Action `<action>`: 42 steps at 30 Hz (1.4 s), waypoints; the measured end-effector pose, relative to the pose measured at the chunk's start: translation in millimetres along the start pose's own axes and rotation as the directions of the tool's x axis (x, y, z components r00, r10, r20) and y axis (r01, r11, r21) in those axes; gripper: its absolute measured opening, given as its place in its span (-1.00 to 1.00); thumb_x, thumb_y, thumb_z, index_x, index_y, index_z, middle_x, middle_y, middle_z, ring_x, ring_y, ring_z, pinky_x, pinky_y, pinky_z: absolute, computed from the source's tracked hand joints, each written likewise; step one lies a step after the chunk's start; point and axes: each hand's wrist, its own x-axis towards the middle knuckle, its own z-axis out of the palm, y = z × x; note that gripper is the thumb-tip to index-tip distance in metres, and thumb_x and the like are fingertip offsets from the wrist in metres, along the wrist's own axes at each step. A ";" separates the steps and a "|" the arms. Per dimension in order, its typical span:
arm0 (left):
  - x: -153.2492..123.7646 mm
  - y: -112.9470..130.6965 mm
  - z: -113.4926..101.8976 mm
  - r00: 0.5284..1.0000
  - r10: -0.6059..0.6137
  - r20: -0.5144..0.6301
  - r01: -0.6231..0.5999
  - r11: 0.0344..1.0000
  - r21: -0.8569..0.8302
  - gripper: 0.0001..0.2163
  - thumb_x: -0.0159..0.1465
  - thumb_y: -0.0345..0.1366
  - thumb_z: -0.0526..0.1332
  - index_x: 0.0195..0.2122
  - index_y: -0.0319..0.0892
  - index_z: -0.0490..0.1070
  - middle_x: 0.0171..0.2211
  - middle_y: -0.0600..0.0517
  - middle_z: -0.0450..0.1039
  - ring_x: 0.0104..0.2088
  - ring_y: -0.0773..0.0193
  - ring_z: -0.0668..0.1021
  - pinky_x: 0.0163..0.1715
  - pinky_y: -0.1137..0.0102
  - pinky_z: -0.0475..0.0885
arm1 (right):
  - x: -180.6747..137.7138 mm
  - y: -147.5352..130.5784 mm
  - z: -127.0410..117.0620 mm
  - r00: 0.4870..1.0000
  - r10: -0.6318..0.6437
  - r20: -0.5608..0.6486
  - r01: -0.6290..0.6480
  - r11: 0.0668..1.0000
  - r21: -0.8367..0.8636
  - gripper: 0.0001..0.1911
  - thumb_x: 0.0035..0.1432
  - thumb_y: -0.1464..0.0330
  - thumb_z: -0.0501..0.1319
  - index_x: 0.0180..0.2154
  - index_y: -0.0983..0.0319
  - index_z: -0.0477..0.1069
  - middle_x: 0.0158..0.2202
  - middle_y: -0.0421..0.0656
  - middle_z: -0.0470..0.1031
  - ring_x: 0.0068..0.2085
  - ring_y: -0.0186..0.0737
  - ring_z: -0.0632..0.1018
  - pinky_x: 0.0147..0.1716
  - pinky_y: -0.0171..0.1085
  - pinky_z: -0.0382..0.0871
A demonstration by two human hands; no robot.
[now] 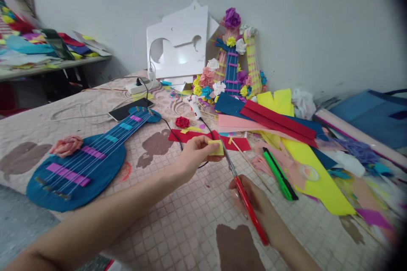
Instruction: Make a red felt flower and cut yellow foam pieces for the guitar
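Observation:
Between the thumb and fingers of my left hand [199, 152] is a small yellow paper piece [216, 147]. My right hand [251, 197] grips a pair of scissors with red handles [249, 207], their blades pointing up and away, right beside the yellow piece's edge. I cannot tell whether the blades touch it. Just beyond my hands lies a red paper strip [240, 144] with small yellow bits on it. A blue paper guitar [104, 152] with white strings, purple and light blue bars and a pink paper flower [66, 146] rests to the left of my left hand.
A white glue gun [193, 106] and a red paper flower [182, 122] lie farther back. To the right are a green box cutter [280, 175], yellow paper [318, 178] and other coloured strips. Several decorated guitars lean on the wall. A phone [127, 110] and power strip [143, 87] sit back left.

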 end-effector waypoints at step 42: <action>6.7 2.8 -7.6 0.999 0.002 0.045 -0.002 1.000 0.000 -0.82 0.12 -0.31 0.32 -0.40 -0.28 0.36 -0.46 0.02 0.50 -0.42 0.31 0.59 -0.35 0.41 0.51 | 2.0 11.0 1.7 1.000 -0.012 0.000 0.012 0.998 0.060 -0.85 0.10 0.26 0.19 -0.41 0.18 0.28 -0.47 -0.23 0.39 -0.43 -0.28 0.42 -0.41 -0.32 0.35</action>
